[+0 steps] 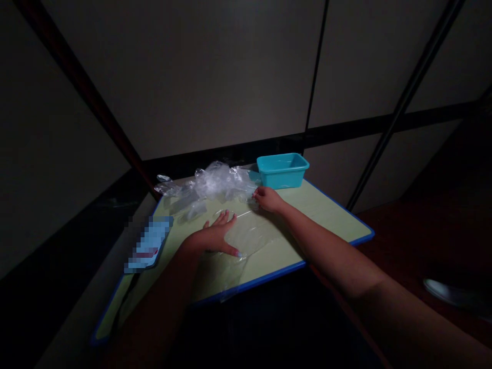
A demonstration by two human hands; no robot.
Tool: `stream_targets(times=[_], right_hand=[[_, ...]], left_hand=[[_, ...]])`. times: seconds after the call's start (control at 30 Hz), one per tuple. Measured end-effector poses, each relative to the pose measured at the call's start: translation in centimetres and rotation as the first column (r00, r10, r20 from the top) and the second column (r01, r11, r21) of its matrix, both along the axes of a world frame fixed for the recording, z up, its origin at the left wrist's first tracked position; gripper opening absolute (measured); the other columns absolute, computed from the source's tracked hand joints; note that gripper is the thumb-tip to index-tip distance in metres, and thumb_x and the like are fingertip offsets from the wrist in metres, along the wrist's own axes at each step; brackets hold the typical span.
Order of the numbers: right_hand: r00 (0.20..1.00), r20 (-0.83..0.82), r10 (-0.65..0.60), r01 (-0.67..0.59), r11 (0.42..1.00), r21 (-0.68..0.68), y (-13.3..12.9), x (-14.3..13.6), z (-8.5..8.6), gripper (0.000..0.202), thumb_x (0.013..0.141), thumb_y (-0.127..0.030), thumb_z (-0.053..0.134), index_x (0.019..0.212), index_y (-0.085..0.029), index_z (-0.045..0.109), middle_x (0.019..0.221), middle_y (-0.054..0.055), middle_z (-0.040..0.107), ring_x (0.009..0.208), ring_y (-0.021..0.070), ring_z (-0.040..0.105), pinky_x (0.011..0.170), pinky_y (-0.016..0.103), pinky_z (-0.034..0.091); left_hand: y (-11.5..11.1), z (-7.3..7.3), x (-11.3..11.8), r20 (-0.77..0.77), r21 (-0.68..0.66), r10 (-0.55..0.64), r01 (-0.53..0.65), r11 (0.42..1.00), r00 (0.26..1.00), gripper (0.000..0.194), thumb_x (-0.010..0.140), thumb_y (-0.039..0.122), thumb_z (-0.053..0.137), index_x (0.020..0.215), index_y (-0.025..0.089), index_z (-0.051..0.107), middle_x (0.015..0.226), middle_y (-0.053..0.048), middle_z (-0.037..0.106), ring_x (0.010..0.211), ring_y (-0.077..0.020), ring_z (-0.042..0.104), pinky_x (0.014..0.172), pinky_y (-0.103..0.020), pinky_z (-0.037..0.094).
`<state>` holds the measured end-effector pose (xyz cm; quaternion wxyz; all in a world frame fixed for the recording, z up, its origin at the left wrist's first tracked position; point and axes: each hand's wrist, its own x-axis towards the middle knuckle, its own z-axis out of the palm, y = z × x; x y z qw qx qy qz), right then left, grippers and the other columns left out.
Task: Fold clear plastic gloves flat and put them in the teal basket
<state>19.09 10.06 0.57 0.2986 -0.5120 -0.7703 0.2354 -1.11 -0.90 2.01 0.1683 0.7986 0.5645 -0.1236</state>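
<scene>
A thin piece of clear plastic film [251, 236] lies spread on the small table, one end hanging at the front edge; whether it is a bag or a glove I cannot tell. My left hand [217, 236] rests on it palm down, fingers and thumb spread. Farther back, my right hand [267, 199] pinches the film's far part between thumb and fingers, just in front of a turquoise plastic basket [282, 178]. Beyond both hands sits a crumpled heap of clear plastic [215, 182].
The pale yellow-green table [326, 215] has a blue rim and stands against panelled doors [230, 77]. A phone-like flat object [151, 243], pixelated, lies at the left edge, with a dark cord or strap below it. A pale blurred object [442, 291] is on the floor at right.
</scene>
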Motion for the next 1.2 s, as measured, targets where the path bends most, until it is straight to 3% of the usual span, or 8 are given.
stream_targets(times=[0.07, 0.13, 0.2, 0.3, 0.43, 0.6, 0.9, 1.2], right_hand=[[0.996, 0.078, 0.038, -0.045, 0.995, 0.087, -0.7, 0.0, 0.4, 0.024, 0.088, -0.029, 0.046, 0.093, -0.012, 0.062, 0.087, 0.01, 0.065, 0.081, 0.018, 0.06, 0.075, 0.029, 0.043], [0.975, 0.182, 0.124, -0.137, 0.989, 0.061, -1.8, 0.1, 0.8, 0.037, 0.086, -0.038, 0.048, 0.111, -0.012, 0.058, 0.112, 0.015, 0.061, 0.102, 0.022, 0.056, 0.088, 0.033, 0.04], [0.892, 0.368, 0.264, -0.254, 0.964, -0.076, -3.2, 0.1, 1.3, 0.076, 0.076, -0.054, 0.056, 0.136, -0.012, 0.038, 0.142, 0.018, 0.036, 0.127, 0.0293, 0.037, 0.103, 0.042, 0.029], [0.696, 0.586, 0.415, -0.297, 0.909, -0.291, -5.1, -0.1, 2.0, 0.122, 0.058, -0.071, 0.062, 0.147, -0.011, 0.004, 0.152, 0.018, -0.002, 0.139, 0.0342, 0.0, 0.108, 0.055, 0.007], [0.601, 0.705, 0.376, -0.205, 0.925, -0.319, -6.0, -0.5, 2.4, 0.127, 0.058, -0.068, 0.063, 0.145, -0.007, -0.006, 0.149, 0.019, -0.014, 0.137, 0.0341, -0.012, 0.105, 0.062, 0.001], [0.518, 0.78, 0.35, -0.149, 0.936, -0.32, -5.5, -0.6, 2.1, 0.102, 0.071, -0.046, 0.062, 0.147, -0.011, 0.002, 0.149, 0.017, -0.015, 0.137, 0.0303, -0.016, 0.102, 0.065, 0.01], [0.565, 0.718, 0.407, -0.189, 0.911, -0.367, -5.1, -0.4, 2.0, 0.13, 0.055, -0.069, 0.065, 0.145, -0.012, -0.009, 0.149, 0.016, -0.018, 0.135, 0.0343, -0.018, 0.102, 0.066, 0.008], [0.629, 0.653, 0.422, -0.195, 0.899, -0.393, -5.0, 0.0, 1.9, 0.142, 0.044, -0.079, 0.062, 0.143, -0.015, -0.017, 0.149, 0.014, -0.02, 0.135, 0.0352, -0.02, 0.103, 0.064, 0.004]], left_hand=[[0.1, 0.1, -0.4, 0.005, 0.031, 0.027, -0.027, 0.999, 1.0, 0.115, 0.063, 0.072, 0.055, 0.146, 0.018, -0.003, 0.149, -0.015, -0.015, 0.138, -0.0317, -0.011, 0.105, -0.059, 0.01], [0.3, 0.0, -0.5, 0.038, 0.116, 0.077, -0.081, 0.99, 0.996, 0.105, 0.07, 0.073, 0.045, 0.147, 0.016, 0.001, 0.151, -0.014, -0.01, 0.138, -0.03, -0.009, 0.107, -0.057, 0.009], [0.2, 0.0, -0.2, 0.087, 0.231, 0.131, -0.148, 0.962, 0.988, 0.094, 0.077, 0.07, 0.035, 0.147, 0.014, 0.006, 0.152, -0.013, -0.004, 0.139, -0.0278, -0.006, 0.108, -0.055, 0.006], [-0.1, 0.0, 0.9, 0.167, 0.343, 0.122, -0.174, 0.923, 0.978, 0.078, 0.086, 0.062, 0.025, 0.146, 0.014, 0.013, 0.153, -0.011, 0.002, 0.14, -0.0233, -0.002, 0.11, -0.051, 0.004], [-0.6, -0.1, 3.3, 0.24, 0.353, -0.049, -0.04, 0.935, 0.969, 0.069, 0.09, 0.057, 0.019, 0.146, 0.017, 0.012, 0.153, -0.007, 0.004, 0.14, -0.0187, 0.002, 0.112, -0.043, 0.008], [-0.5, -1.2, 5.4, 0.216, 0.295, -0.17, 0.102, 0.95, 0.961, 0.075, 0.088, 0.063, 0.017, 0.147, 0.016, 0.008, 0.153, -0.008, 0.004, 0.14, -0.0197, 0.005, 0.112, -0.043, 0.008], [0.3, -2.3, 5.5, 0.169, 0.266, -0.095, 0.048, 0.963, 0.981, 0.072, 0.09, 0.059, 0.009, 0.146, 0.014, 0.011, 0.153, -0.007, 0.005, 0.14, -0.0189, 0.004, 0.111, -0.044, 0.009], [1.4, -2.7, 2.2, 0.111, 0.27, 0.164, -0.189, 0.944, 0.98, 0.078, 0.087, 0.063, 0.012, 0.146, 0.013, 0.011, 0.153, -0.009, 0.004, 0.141, -0.0205, 0.002, 0.111, -0.045, 0.011]])
